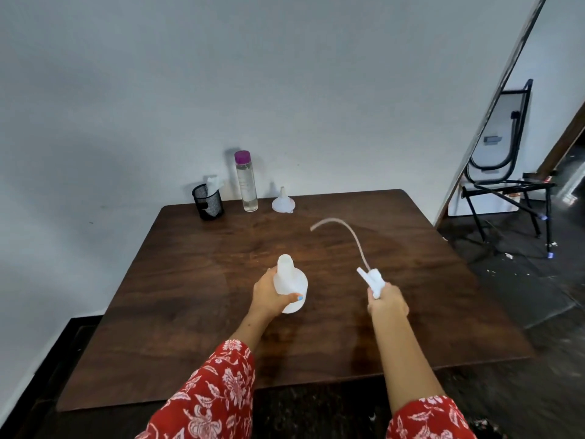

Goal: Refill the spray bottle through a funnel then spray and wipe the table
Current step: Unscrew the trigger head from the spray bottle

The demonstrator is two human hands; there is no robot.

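My left hand (269, 296) grips a white spray bottle (290, 282) that stands near the middle of the dark wooden table (190, 296), its neck uncapped. To its right, my right hand (387, 301) holds the white spray head (372, 280) off the bottle. Its thin dip tube (351, 232) curves up and away toward the far side. A white funnel (283, 201) rests upside down at the table's far edge. Left of it stands a tall clear bottle (247, 182) with a purple cap, holding clear liquid.
A black mesh cup (208, 201) with a white cloth in it stands at the far left corner against the wall. A folded black-framed chair (506, 172) leans by the wall at the right, over a dark floor.
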